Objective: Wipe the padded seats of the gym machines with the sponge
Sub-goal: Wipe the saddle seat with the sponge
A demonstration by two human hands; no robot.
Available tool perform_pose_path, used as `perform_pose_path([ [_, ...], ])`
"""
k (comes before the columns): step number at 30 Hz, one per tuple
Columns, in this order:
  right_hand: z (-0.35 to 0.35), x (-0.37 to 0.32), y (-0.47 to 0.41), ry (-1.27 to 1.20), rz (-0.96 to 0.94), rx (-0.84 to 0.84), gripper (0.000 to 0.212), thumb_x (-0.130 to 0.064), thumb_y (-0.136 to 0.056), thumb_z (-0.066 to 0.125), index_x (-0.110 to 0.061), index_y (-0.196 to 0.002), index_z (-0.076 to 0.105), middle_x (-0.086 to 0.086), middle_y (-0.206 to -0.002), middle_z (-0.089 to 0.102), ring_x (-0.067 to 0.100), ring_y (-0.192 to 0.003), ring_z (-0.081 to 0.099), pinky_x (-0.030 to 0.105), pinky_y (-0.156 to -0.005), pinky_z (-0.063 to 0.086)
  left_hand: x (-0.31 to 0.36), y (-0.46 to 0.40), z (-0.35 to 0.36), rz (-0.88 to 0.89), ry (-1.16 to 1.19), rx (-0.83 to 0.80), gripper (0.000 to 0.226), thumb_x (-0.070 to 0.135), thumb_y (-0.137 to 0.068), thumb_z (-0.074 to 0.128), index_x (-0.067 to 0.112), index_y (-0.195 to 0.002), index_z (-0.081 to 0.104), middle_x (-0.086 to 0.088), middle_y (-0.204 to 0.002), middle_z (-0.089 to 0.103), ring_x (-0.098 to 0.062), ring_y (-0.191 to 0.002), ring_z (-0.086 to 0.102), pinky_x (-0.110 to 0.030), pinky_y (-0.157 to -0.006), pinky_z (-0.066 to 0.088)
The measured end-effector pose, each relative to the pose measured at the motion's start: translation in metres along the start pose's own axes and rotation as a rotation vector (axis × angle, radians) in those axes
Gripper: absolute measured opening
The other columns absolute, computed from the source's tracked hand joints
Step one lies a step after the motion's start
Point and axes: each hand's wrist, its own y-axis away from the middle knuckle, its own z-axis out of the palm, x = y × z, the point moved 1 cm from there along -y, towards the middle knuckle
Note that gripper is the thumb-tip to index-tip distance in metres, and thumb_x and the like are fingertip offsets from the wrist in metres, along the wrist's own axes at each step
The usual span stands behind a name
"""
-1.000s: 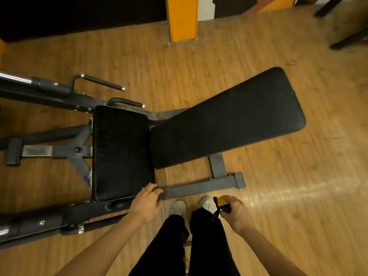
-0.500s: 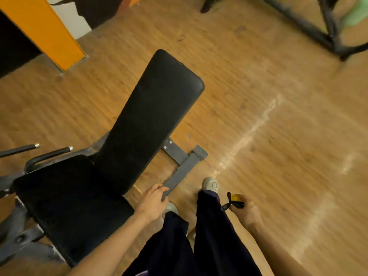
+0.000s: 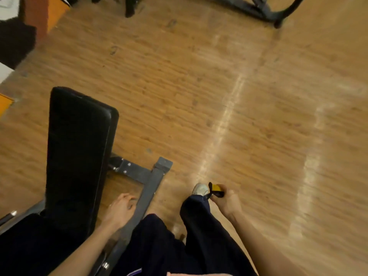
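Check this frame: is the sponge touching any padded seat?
No: the right hand holds the sponge over the wooden floor, well clear of the bench's back pad.

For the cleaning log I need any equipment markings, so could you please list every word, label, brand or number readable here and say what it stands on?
None can be read.
Back pad: plain black, no label showing.
Grey base frame: only bolts, no plate or number.
Sponge in the right hand: yellow and black, no print visible.
White patch at the top left corner: too blurred to tell.
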Motion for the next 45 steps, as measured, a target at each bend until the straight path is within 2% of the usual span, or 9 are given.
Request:
perform_pose_path([
  [5, -0.063, -0.043, -0.052, -0.038, -0.1, -0.028, 0.04, -0.013, -0.09, 0.065, -0.009, -0.128, 0.054, 0.008, -0.107, 0.064, 0.019, -0.092, 0.056, 0.007, -0.054, 0.039, 0.056, -0.021, -0.009, -0.087, 0.096, 0.003, 0.035, 0.023, -0.099, 0.051, 0.016, -0.133, 0.056, -0.008, -0.141, 0.048, -0.023, -0.125, 0.051, -0.03, -0.103, 0.038],
  [10, -0.109, -0.088, -0.108, -0.111, -0.136, 0.0, 0.043, -0.017, -0.086, 0.068, -0.013, -0.127, 0.058, 0.005, -0.105, 0.067, 0.016, -0.089, 0.056, 0.021, -0.069, 0.039, 0.108, -0.061, -0.032, -0.103, 0.101, -0.013, 0.033, 0.02, -0.099, 0.053, 0.012, -0.13, 0.058, -0.01, -0.137, 0.053, -0.025, -0.125, 0.052, -0.029, -0.102, 0.037],
  [16, -0.164, -0.129, -0.183, -0.142, -0.103, 0.026, 0.035, -0.015, -0.085, 0.069, -0.012, -0.12, 0.061, 0.0, -0.095, 0.063, 0.015, -0.086, 0.056, 0.017, -0.059, 0.039, 0.172, -0.151, -0.083, -0.092, 0.114, -0.07, 0.031, 0.02, -0.098, 0.055, 0.013, -0.126, 0.062, -0.009, -0.132, 0.057, -0.025, -0.122, 0.055, -0.031, -0.1, 0.041],
  [22, -0.237, -0.136, -0.246, -0.07, 0.058, 0.084, 0.039, -0.018, -0.088, 0.067, -0.012, -0.125, 0.058, 0.0, -0.094, 0.062, 0.014, -0.08, 0.055, 0.017, -0.055, 0.038, 0.265, -0.254, -0.157, -0.047, 0.153, -0.125, 0.031, 0.021, -0.099, 0.052, 0.012, -0.127, 0.059, -0.012, -0.131, 0.059, -0.027, -0.12, 0.056, -0.032, -0.098, 0.041],
  [26, -0.29, -0.134, -0.274, -0.099, 0.21, 0.148, 0.042, -0.02, -0.088, 0.069, -0.011, -0.127, 0.056, 0.003, -0.096, 0.061, 0.02, -0.086, 0.056, 0.025, -0.068, 0.041, 0.352, -0.317, -0.216, 0.013, 0.199, -0.1, 0.031, 0.011, -0.1, 0.048, 0.003, -0.129, 0.058, -0.011, -0.135, 0.057, -0.025, -0.127, 0.05, -0.027, -0.101, 0.036],
  [31, -0.35, -0.136, -0.326, -0.123, 0.329, 0.18, 0.041, -0.023, -0.086, 0.069, -0.011, -0.123, 0.058, 0.009, -0.099, 0.068, 0.026, -0.087, 0.062, 0.036, -0.074, 0.051, 0.452, -0.387, -0.272, 0.073, 0.176, -0.126, 0.035, 0.023, -0.102, 0.045, 0.014, -0.134, 0.054, -0.003, -0.141, 0.052, -0.021, -0.131, 0.046, -0.028, -0.099, 0.037],
  [39, -0.474, -0.203, -0.465, -0.116, 0.219, 0.125, 0.035, -0.023, -0.086, 0.069, -0.013, -0.118, 0.059, 0.0, -0.091, 0.064, 0.016, -0.082, 0.057, 0.025, -0.065, 0.041, 0.578, -0.49, -0.321, -0.005, 0.25, -0.073, 0.034, 0.027, -0.101, 0.048, 0.016, -0.133, 0.056, -0.003, -0.14, 0.053, -0.022, -0.13, 0.047, -0.031, -0.103, 0.037],
  [43, -0.538, -0.264, -0.533, -0.008, 0.121, 0.094, 0.036, -0.023, -0.086, 0.067, -0.013, -0.12, 0.06, -0.001, -0.091, 0.064, 0.016, -0.079, 0.057, 0.017, -0.052, 0.037, 0.62, -0.519, -0.346, -0.071, 0.281, -0.064, 0.034, 0.025, -0.101, 0.048, 0.014, -0.132, 0.057, -0.005, -0.142, 0.052, -0.023, -0.131, 0.047, -0.032, -0.102, 0.037],
  [45, -0.565, -0.3, -0.565, -0.011, 0.066, 0.091, 0.037, -0.022, -0.087, 0.067, -0.012, -0.122, 0.06, 0.001, -0.095, 0.065, 0.017, -0.082, 0.058, 0.019, -0.055, 0.039, 0.634, -0.535, -0.358, -0.092, 0.308, -0.065, 0.033, 0.023, -0.101, 0.048, 0.014, -0.132, 0.057, -0.005, -0.142, 0.052, -0.022, -0.13, 0.047, -0.03, -0.099, 0.037],
])
